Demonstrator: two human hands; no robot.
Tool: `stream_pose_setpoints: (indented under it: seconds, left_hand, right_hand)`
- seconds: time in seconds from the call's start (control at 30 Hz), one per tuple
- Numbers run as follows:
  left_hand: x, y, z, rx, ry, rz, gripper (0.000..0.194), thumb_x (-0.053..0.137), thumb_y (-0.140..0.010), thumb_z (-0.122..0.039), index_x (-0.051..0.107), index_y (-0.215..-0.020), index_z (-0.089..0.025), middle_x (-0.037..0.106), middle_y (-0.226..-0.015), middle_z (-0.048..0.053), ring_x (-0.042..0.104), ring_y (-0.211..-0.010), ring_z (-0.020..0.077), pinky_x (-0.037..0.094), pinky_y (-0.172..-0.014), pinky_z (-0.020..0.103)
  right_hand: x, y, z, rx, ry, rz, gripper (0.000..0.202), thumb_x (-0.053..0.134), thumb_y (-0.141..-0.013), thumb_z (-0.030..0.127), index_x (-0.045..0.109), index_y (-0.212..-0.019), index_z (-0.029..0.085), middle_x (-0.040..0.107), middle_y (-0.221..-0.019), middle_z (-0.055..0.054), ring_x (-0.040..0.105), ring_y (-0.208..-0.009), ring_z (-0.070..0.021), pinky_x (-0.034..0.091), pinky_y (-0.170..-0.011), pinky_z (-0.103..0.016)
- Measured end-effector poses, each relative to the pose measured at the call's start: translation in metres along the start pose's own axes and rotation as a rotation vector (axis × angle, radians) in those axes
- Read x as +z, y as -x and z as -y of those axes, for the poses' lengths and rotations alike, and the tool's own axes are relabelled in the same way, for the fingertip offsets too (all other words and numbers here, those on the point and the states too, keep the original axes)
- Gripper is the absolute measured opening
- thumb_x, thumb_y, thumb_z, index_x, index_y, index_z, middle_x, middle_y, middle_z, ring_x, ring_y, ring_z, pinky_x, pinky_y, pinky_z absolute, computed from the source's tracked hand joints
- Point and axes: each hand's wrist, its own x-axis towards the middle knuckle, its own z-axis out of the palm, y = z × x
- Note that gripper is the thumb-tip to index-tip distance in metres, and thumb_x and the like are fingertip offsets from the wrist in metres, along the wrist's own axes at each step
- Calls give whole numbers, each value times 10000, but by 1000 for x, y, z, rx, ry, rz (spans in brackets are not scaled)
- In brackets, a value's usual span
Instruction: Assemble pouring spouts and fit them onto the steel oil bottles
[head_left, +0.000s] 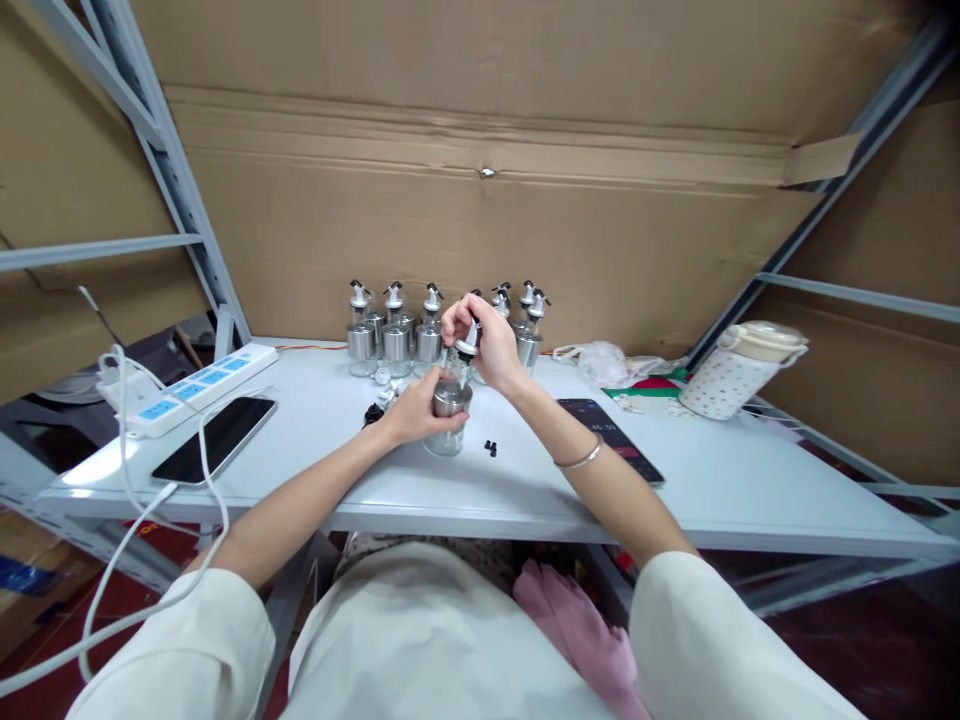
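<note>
My left hand point(415, 408) is wrapped round a glass oil bottle point(451, 398) with a steel band, standing slightly tilted at the table's middle. Above its neck, my right hand point(491, 342) has its fingers closed on a silver-and-black pourer spout point(468, 345). The spout's lower end is at the bottle's mouth; whether it is seated inside I cannot tell. Several small black pieces point(490, 447) lie just right of the bottle. Black parts point(373, 414) and whitish caps point(385, 392) lie left of it, partly behind my left hand.
Several similar bottles point(361, 343) with spouts stand along the cardboard back wall point(480, 230). A phone point(216, 440) and a power strip point(202, 388) with white cables lie left. Another phone point(611, 438) lies under my right forearm. A spotted jug point(731, 375) and crumpled plastic point(600, 364) are right.
</note>
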Motion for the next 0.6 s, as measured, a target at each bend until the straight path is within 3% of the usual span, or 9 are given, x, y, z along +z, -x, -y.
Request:
stream_pose_setpoints:
  seconds: [0.17,0.4,0.6]
  left_hand:
    - [0,0,-1,-6,-4,2,458,646,-671,-448,433,-982,-189,617,-937,57,604,-823,209,467,-755,325]
    - [0,1,-1,0,4,-3,445,655,-668,-444,431,-955,-189,618,-911,48,600,-774,195,472,-726,316]
    - [1,0,-3,15,-13,-4,433,657,-665,-427,429,-948,-191,620,-917,50,606,-784,201,474,-716,313]
  right_hand:
    - [1,-6,-4,-39,-21,-24,479,393,-848,635,310,-624,219,475,-619,10,452,-555,-105,422,-569,-261]
    - [0,1,-11,-10,-3,61,480,421,-831,645,316,-629,222,480,-586,19,456,-520,-106,404,-538,-266]
    - [3,7,-3,-16,63,119,510,441,-799,677,328,-598,221,482,-547,23,452,-499,-109,390,-519,-266]
